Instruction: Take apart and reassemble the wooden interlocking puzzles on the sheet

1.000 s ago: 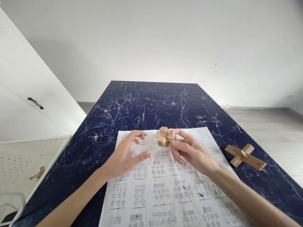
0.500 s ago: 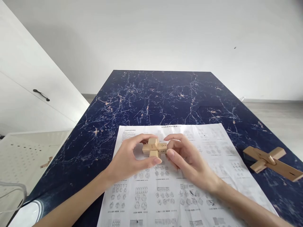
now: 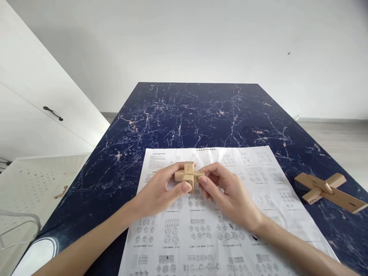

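A small wooden interlocking puzzle (image 3: 189,174), cross-shaped, is held just above a printed sheet of puzzle diagrams (image 3: 218,230). My left hand (image 3: 161,189) grips its left side, thumb under it and fingers curled behind. My right hand (image 3: 230,193) pinches its right arm between thumb and fingers. Both hands meet over the upper part of the sheet.
A larger wooden cross puzzle (image 3: 327,188) lies on the dark blue marble table (image 3: 189,111) to the right of the sheet. A white perforated shelf (image 3: 31,180) with a small wooden piece (image 3: 61,193) stands at left, beside a white cabinet (image 3: 34,111).
My left hand, open a second ago, has closed on the puzzle. Both hands lowered it toward the sheet. The view shifted, so the big cross puzzle sits further right.
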### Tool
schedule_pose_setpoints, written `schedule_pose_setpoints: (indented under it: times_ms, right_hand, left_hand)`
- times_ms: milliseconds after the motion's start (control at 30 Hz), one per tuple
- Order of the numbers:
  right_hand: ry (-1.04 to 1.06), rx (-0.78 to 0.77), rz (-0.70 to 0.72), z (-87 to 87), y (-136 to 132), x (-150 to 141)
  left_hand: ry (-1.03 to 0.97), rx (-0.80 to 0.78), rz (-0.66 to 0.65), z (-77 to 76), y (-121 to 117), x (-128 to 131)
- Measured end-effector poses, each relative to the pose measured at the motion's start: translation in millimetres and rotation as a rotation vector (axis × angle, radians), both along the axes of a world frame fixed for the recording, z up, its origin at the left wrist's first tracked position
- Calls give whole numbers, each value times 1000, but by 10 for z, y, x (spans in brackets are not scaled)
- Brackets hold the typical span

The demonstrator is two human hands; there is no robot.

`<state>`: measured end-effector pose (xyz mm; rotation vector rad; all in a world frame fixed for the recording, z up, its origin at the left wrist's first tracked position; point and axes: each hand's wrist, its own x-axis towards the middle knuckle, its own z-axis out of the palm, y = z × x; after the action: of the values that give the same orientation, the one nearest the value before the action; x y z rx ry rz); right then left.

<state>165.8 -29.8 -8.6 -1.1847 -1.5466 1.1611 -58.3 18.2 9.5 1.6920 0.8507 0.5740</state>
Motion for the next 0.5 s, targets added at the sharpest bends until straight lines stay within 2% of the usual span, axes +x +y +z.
schedule_pose_setpoints:
  times_ms: [133,267,500]
  right_hand:
    - [13,-17,35,15,-1,-6]
    - [-55,17,42,23,-9,13]
    - [-175,297,10,-47,-50,13]
  left_hand:
    - [43,-25,19,40,-14,8]
    - [-7,-82,18,42,-30,13]
    - [-61,-180,-39,17,-12,-4]
